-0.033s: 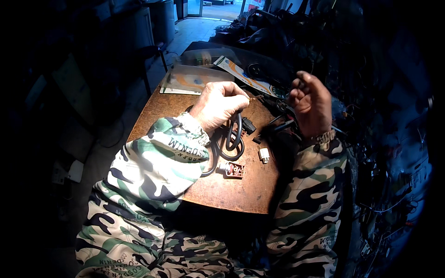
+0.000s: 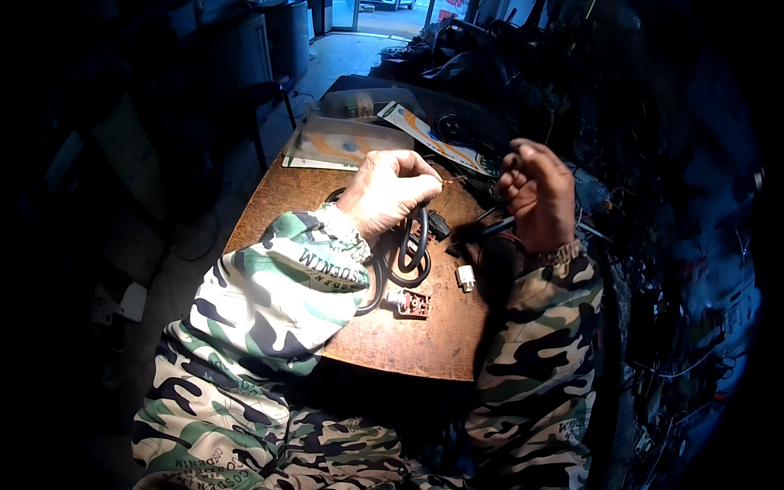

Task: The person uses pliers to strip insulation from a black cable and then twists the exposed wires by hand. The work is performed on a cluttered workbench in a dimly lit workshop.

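My left hand [image 2: 392, 189] is closed in a pinch on a thick black power cord [image 2: 417, 242], near its end. Thin, copper-coloured bare wire strands [image 2: 454, 179] stick out past the fingertips. The cord hangs down in loops onto the wooden table. Off to the right, my right hand [image 2: 541, 189] is raised with curled fingers; whatever they may hold is too dark to make out. Below the left hand lies an opened plug [image 2: 413, 304] with its reddish inside showing. A small white plug piece [image 2: 465, 278] rests right of it, and a black connector [image 2: 438, 226] lies behind.
Clear plastic packaging with an orange and white card [image 2: 327, 145] lies at the table's [image 2: 408, 351] far left. Another printed card [image 2: 433, 135] is beside it at the back. Dark clutter and cables [image 2: 694, 343] crowd the right side. A stool [image 2: 265, 94] stands beyond the left edge.
My right hand has shifted slightly left and down, toward the wire strands. The left hand keeps its pinch on the cord almost in place.
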### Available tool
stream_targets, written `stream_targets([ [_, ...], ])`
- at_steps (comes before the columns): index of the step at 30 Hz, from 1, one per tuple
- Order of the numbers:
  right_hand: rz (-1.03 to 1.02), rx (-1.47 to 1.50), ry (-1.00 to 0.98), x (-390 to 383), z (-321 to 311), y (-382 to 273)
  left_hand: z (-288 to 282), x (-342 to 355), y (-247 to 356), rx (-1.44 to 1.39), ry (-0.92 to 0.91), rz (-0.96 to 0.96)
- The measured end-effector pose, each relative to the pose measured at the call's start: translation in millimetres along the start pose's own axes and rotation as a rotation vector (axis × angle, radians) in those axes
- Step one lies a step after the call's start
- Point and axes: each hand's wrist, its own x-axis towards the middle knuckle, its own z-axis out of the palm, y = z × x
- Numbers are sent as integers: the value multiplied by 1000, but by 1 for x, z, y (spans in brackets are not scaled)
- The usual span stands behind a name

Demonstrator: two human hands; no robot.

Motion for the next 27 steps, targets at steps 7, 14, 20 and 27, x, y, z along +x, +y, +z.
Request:
stream_targets([
  [7,-8,-258,-299,-29,25,32,-5,-12,-1,91,15,-11],
  [14,15,-402,-312,-38,17,19,7,-6,-2,35,-28,-62],
  [20,23,-426,-309,-38,15,26,8,-7,-2,13,-52,-84],
  [27,40,-461,-311,-39,12,24,10,-6,-4,23,-71,-73],
])
